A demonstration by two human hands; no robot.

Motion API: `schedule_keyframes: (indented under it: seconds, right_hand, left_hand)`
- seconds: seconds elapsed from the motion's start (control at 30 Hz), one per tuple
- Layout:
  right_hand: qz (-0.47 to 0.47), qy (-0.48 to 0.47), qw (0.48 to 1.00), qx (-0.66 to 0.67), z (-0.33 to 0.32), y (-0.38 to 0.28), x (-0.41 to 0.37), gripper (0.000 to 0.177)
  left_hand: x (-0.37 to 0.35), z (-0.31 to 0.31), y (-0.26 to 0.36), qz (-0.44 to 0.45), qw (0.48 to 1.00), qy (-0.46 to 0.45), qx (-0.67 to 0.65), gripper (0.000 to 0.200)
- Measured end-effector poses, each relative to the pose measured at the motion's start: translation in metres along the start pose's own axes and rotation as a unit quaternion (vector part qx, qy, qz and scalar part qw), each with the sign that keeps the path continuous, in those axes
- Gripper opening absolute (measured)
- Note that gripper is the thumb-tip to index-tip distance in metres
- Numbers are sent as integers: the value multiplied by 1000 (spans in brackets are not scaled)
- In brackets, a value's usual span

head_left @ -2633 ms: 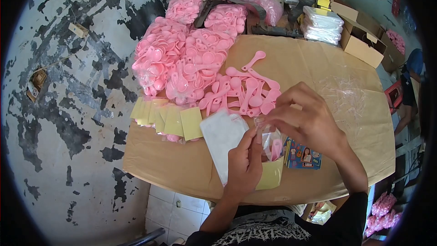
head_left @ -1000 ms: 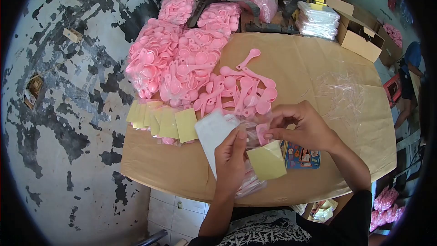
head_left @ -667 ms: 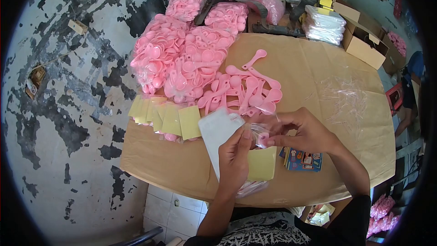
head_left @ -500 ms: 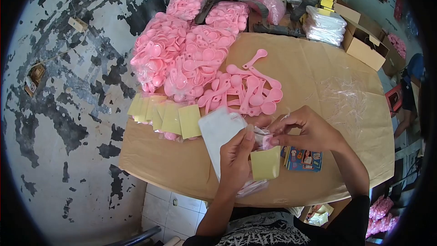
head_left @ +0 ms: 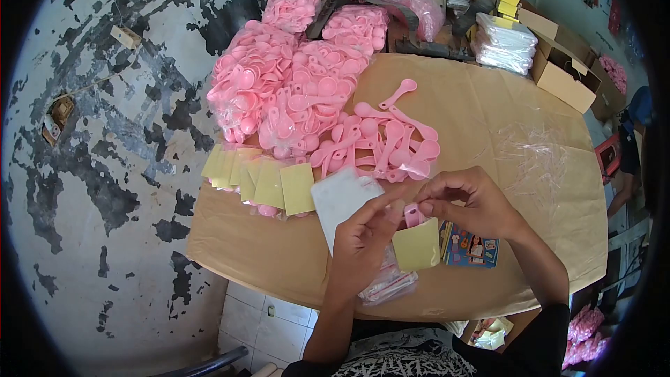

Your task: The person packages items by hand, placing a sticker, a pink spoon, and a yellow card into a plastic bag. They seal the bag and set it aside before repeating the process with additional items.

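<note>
Closer to the right hand (head_left: 473, 204) than 0.5 s ago, the left hand (head_left: 359, 251), part-curled with its hold unclear, meets the yellow-carded packet (head_left: 417, 246) above the table (head_left: 530, 276), right fingertips nearly pinched on film, apparently gathering its top, which calls for 2 steady pinches.

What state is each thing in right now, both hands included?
Right hand: pinching at the packet's top.
Left hand: beside it, grip unclear.
Clear plastic packet with yellow card: held up, seal unclear.
Pink plastic spoons: loose, heaped.
Large clear bags of pink spoons: bulging.
Yellow-carded packets: overlapping in a row.
Blue printed cards: stacked.
Brown cardboard box: open.
</note>
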State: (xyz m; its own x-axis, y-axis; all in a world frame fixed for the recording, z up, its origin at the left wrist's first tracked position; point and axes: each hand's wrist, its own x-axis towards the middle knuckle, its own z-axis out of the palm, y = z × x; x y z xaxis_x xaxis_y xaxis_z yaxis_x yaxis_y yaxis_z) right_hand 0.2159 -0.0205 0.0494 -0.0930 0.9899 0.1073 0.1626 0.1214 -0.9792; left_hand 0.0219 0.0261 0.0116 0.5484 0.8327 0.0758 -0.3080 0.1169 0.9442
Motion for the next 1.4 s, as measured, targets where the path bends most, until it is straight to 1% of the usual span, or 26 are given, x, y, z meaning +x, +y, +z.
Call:
schedule_keyframes:
  seconds: [0.03, 0.13, 0.23, 0.37, 0.43, 0.53, 0.63, 0.73, 0.83, 0.87, 0.93, 0.97, 1.07, 1.13, 1.23, 1.37, 1.4]
  right_hand:
    - [3, 7, 1000, 17, 1, 0, 0, 20]
    - [-12, -24, 997, -69, -1, -9, 0, 21]
    - [-10, -46, 994, -102, -4, -6, 0, 21]
    - [6, -23, 997, -71, -2, -15, -1, 13]
    - [26, 3, 999, -41, 0, -16, -3, 11]
    - [3, 2, 999, -34, -1, -5, -3, 17]
    - [29, 18, 999, -15, -2, -4, -4, 17]
    - [-15, 25, 997, -67, 3, -5, -4, 18]
    - [30, 66, 997, 14, 4, -1, -3, 19]
    - [28, 62, 998, 8, 6, -1, -4, 20]
    - [20, 55, 998, -5, 9, -4, -4, 22]
    - [23, 37, 999, -15, 12, -5, -3, 23]
    - [40, -4, 998, -38, 17, -7, -3, 24]
    - [58, -18, 997, -36, 15, -7, -2, 23]
    - [17, -33, 999, 9, 12, 5, -2, 23]
    - [46, -13, 999, -3, 7, -2, -2, 21]
    - [51, -2, 999, 4, 8, -2, -2, 20]
  left_hand:
    - [0, 0, -1, 1, 1000, -5, -1, 28]
    - [-3, -2, -4, 7, 1000, 9, -6, 26]
    - [-3, -4, -3, 19, 1000, 9, -2, 25]
    - [-4, -5, -2, 24, 1000, -12, 6, 26]
    - [-6, -6, -1, 15, 1000, 4, -1, 26]
    - [-5, -5, -3, 25, 999, 18, -4, 26]
    - [-5, -4, 0, 39, 999, 29, 5, 27]
    - [-4, -3, -1, 50, 998, 43, 24, 26]
    - [-5, -5, -3, 42, 996, 66, 43, 25]
    - [-5, -6, -3, 36, 995, 75, 48, 25]
    - [-5, -3, -5, 58, 991, 81, 87, 27]
    - [-5, -3, -5, 69, 988, 84, 106, 28]
    - [-4, 3, -1, 62, 994, 75, 42, 24]
    - [-3, -2, -3, 50, 996, 63, 38, 24]
    - [-5, -5, -7, 42, 997, 56, 28, 23]
    - [-4, -5, -1, 9, 998, 50, 30, 25]
    - [-4, -3, 5, -3, 1000, 25, 12, 27]
